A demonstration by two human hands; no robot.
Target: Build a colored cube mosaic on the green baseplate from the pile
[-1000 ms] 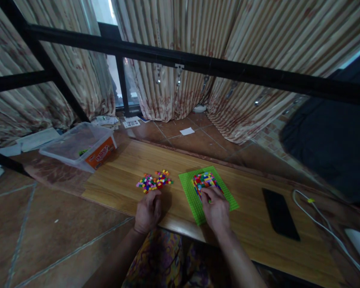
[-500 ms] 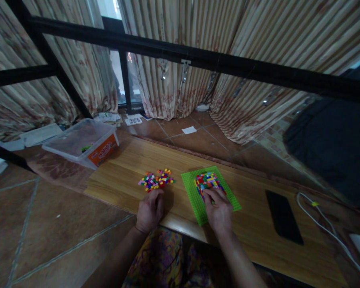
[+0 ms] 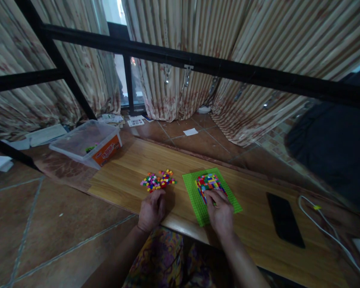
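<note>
On the wooden table lies a green studded baseplate [image 3: 196,204], with a patch of multicoloured toy bricks [image 3: 208,182] built up on it. My right hand [image 3: 220,212] is over the near part of this patch, its fingers pinched together against the bricks; whatever is between the fingertips is hidden. To the left, a loose pile of small coloured bricks [image 3: 154,182] is spread on the wood. My left hand [image 3: 151,210] rests just in front of that pile, fingers curled closed, and I cannot make out whether it holds a brick.
A black phone-like slab [image 3: 283,219] lies on the table [image 3: 252,236] at the right, beside a white cable [image 3: 324,222]. At the far left end stands a clear plastic box [image 3: 78,148] with an orange label. A black metal bar [image 3: 156,50] crosses above.
The view has shifted slightly, so everything sits a little further right and lower. Both hands keep nearly the same places and closed shapes.
</note>
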